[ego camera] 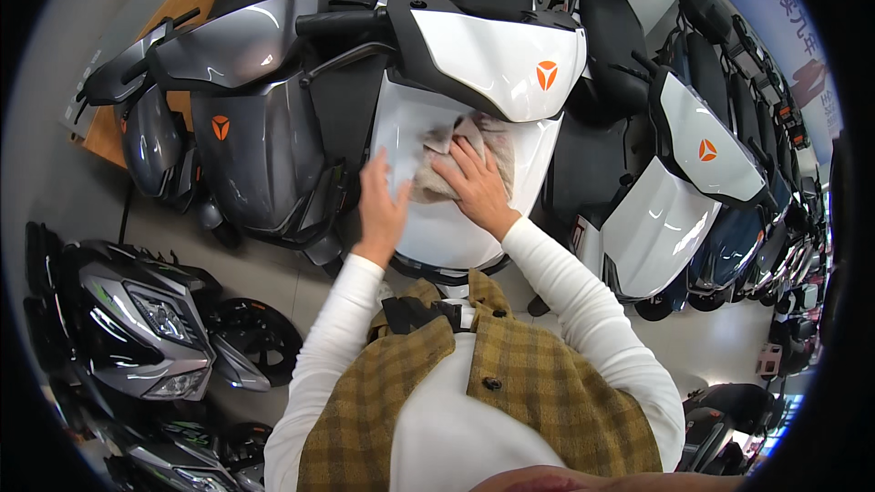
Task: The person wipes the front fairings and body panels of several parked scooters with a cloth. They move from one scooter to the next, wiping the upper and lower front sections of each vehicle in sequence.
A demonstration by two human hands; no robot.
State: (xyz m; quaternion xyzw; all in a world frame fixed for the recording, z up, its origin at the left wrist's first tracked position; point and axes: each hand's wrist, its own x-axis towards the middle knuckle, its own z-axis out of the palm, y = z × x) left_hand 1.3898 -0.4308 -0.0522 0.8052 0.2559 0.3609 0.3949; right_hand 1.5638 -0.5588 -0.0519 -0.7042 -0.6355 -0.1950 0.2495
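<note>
A white electric scooter (pixel 437 236) stands directly before me, with a black trim edge and an orange emblem on its handlebar cover (pixel 492 58). My right hand (pixel 475 184) lies on a crumpled beige cloth (pixel 504 150) and presses it against the white front panel below that cover. Part of the cloth is hidden under my palm and fingers. Slightly blurred, my left hand (pixel 383 212) is at the panel's left edge, fingers apart and holding nothing. Whether it touches the panel I cannot tell.
A dark grey scooter (pixel 256 150) stands close on the left, its brake lever and mirror-like arm near the white one. Another white scooter (pixel 660 225) is on the right. A silver-and-black motorcycle (pixel 143 328) stands at lower left, and a wooden counter (pixel 102 133) behind.
</note>
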